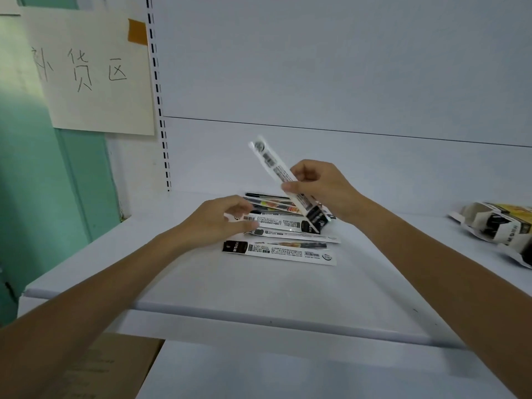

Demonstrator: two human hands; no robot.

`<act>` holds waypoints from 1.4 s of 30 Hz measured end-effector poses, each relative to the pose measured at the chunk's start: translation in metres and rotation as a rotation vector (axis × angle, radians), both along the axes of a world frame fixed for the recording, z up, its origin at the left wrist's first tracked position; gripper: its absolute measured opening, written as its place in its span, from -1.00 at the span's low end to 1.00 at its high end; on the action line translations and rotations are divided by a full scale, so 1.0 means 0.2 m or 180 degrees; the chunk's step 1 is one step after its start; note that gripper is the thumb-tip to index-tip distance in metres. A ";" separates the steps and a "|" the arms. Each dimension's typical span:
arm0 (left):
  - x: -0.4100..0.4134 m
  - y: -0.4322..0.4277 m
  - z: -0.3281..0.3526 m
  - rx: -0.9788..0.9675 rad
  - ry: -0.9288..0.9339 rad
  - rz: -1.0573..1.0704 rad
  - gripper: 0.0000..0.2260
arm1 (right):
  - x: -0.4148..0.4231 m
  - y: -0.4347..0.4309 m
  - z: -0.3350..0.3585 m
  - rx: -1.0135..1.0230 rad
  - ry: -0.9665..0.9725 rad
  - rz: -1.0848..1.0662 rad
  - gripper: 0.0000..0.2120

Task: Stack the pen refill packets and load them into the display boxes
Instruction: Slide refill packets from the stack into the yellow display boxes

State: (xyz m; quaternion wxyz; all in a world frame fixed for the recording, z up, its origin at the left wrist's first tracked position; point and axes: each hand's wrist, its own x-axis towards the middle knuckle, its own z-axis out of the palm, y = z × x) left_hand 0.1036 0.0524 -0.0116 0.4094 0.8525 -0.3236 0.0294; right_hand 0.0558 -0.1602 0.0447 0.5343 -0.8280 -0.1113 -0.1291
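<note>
Several long white-and-black pen refill packets (pixel 279 250) lie fanned out on the white shelf (pixel 201 286). My right hand (pixel 319 188) grips one packet (pixel 273 162) between thumb and fingers, held tilted above the pile with its far end raised up and to the left. My left hand (pixel 221 220) rests at the left end of the pile, its thumb and fingers pinching the end of a lying packet (pixel 276 221). A display box (pixel 498 228) lies on its side at the shelf's right end.
A paper sign (pixel 89 73) with handwritten characters is taped to the wall at upper left, beside a slotted shelf upright (pixel 159 110). A brown cardboard carton (pixel 95 370) sits below the shelf's front edge at lower left.
</note>
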 end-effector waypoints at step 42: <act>-0.26 -0.37 0.03 0.1938 -0.1916 0.0048 -0.94 | -0.24 -0.34 -0.17 -0.2896 -0.0124 0.0081 -0.89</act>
